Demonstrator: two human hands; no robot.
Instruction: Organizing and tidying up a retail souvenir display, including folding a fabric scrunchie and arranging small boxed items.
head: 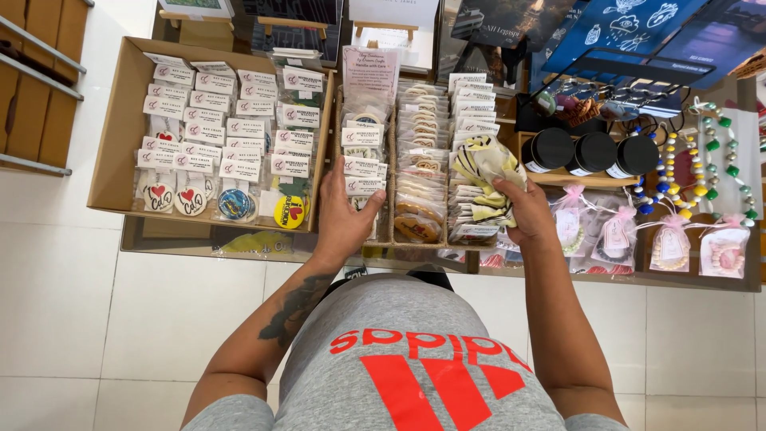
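While the left hand [339, 215] lies spread on packets [363, 164], right hand [527, 211] grips striped packet [483, 172], raised over tray [391, 239]

We see white tiled floor [88, 303], glossy, grey grout lines, bright even light across it. Glass-topped display table [183, 238] spans our view, its front edge reflective. Wooden slatted bench or rack [36, 88] at far left beside white wall strip. Behind table we note small wooden easels [291, 25] holding signs, and dark blue printed banner [638, 28] at upper right.
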